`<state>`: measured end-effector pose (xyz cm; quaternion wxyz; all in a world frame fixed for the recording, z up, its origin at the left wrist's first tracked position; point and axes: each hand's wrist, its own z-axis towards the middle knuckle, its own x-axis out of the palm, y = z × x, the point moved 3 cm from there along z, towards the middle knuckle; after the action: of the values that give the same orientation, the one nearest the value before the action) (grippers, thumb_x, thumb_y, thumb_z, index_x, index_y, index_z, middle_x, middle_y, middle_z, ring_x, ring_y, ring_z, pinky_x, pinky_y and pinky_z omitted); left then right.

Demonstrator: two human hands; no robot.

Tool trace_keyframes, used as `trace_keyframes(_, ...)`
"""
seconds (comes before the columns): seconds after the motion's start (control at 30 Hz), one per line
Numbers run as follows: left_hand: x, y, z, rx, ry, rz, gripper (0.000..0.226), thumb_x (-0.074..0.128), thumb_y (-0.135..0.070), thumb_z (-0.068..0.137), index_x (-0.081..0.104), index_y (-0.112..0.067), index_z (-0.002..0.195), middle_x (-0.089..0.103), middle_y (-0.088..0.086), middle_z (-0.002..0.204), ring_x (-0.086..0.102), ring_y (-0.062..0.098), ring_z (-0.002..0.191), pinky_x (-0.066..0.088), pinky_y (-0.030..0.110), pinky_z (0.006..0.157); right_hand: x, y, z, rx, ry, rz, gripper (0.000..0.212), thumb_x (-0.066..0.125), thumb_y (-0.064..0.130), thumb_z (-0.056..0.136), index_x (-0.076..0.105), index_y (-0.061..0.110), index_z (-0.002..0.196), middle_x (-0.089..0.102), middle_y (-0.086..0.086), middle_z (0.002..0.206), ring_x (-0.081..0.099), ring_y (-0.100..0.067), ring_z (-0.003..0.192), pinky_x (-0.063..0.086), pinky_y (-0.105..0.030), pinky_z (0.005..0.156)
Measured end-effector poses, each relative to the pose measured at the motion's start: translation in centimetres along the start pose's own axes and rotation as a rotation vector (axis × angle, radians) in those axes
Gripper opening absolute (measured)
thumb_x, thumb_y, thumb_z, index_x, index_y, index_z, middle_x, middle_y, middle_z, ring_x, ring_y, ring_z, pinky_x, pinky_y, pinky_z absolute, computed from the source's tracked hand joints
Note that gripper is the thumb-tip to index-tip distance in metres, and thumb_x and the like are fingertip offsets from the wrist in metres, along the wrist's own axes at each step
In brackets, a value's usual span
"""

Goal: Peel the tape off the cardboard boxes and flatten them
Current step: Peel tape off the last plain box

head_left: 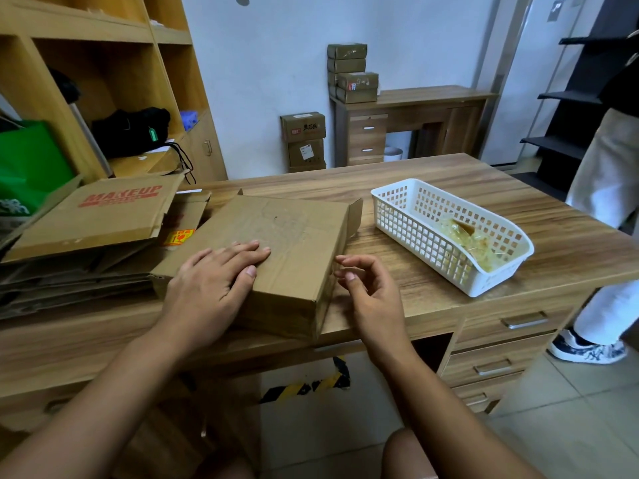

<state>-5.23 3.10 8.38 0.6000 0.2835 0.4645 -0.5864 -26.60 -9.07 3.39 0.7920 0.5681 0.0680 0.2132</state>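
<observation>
A brown cardboard box lies on the wooden desk, its near corner over the front edge and a flap raised at its far right end. My left hand rests flat on the box's near left top, fingers straight. Beside the box's right side, my right hand hovers with loosely curled fingers, fingertips close to the box's edge, holding nothing. To the left, several flattened boxes lie in a stack, the top one printed "MAKEUP".
A white plastic basket with crumpled peeled tape stands on the desk's right. A person's legs stand at the far right. Wooden shelves rise at the left. More boxes sit by a second desk behind.
</observation>
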Motion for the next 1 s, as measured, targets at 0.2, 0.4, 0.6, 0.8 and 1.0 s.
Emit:
trace_keyframes(0.2, 0.01, -0.1, -0.03, 0.002, -0.011, -0.003, 0.052, 0.018, -0.055, 0.098, 0.046, -0.048, 0.143, 0.045, -0.024, 0.149, 0.035, -0.002, 0.14, 0.024, 0.036, 0.116, -0.19, -0.01, -0.02, 0.03, 0.014, -0.02, 0.023, 0.051, -0.005, 0.1, 0.067, 0.011, 0.104, 0.072, -0.001, 0.107, 0.07, -0.017, 0.1, 0.058, -0.03, 0.08)
trace_keyframes(0.4, -0.01, -0.16, 0.03, 0.006, -0.007, 0.002, 0.053, 0.017, -0.055, 0.098, 0.046, -0.048, 0.143, 0.045, -0.023, 0.149, 0.035, -0.001, 0.14, 0.024, 0.035, 0.115, -0.01, -0.09, -0.17, -0.004, 0.016, -0.038, 0.025, 0.052, -0.005, 0.099, 0.066, 0.015, 0.102, 0.071, 0.0, 0.104, 0.067, -0.015, 0.102, 0.057, -0.033, 0.089)
trace_keyframes(0.6, -0.08, -0.13, 0.0, 0.002, -0.007, 0.002, 0.053, 0.016, -0.056, 0.098, 0.045, -0.048, 0.143, 0.045, -0.022, 0.149, 0.035, 0.0, 0.14, 0.024, 0.036, 0.115, -0.11, 0.1, 0.03, -0.014, 0.005, -0.003, 0.025, 0.051, -0.005, 0.1, 0.067, 0.013, 0.105, 0.072, -0.001, 0.114, 0.068, -0.019, 0.109, 0.055, -0.036, 0.097)
trace_keyframes(0.8, -0.03, -0.22, -0.02, 0.0, -0.003, -0.001, 0.054, 0.016, -0.056, 0.098, 0.045, -0.047, 0.143, 0.045, -0.021, 0.149, 0.035, 0.001, 0.141, 0.024, 0.037, 0.116, -0.17, 0.15, -0.25, 0.022, 0.039, -0.016, 0.024, 0.049, -0.003, 0.102, 0.068, 0.011, 0.102, 0.072, 0.001, 0.103, 0.069, -0.016, 0.1, 0.055, -0.021, 0.074)
trace_keyframes(1.0, -0.14, -0.19, 0.02, -0.005, 0.009, -0.011, 0.055, 0.016, -0.057, 0.097, 0.045, -0.047, 0.143, 0.043, -0.024, 0.15, 0.033, -0.001, 0.141, 0.023, 0.037, 0.117, -0.1, 0.08, -0.26, 0.013, 0.001, 0.049, 0.023, 0.048, -0.004, 0.102, 0.066, 0.01, 0.1, 0.072, -0.009, 0.103, 0.069, -0.014, 0.098, 0.056, -0.022, 0.078)
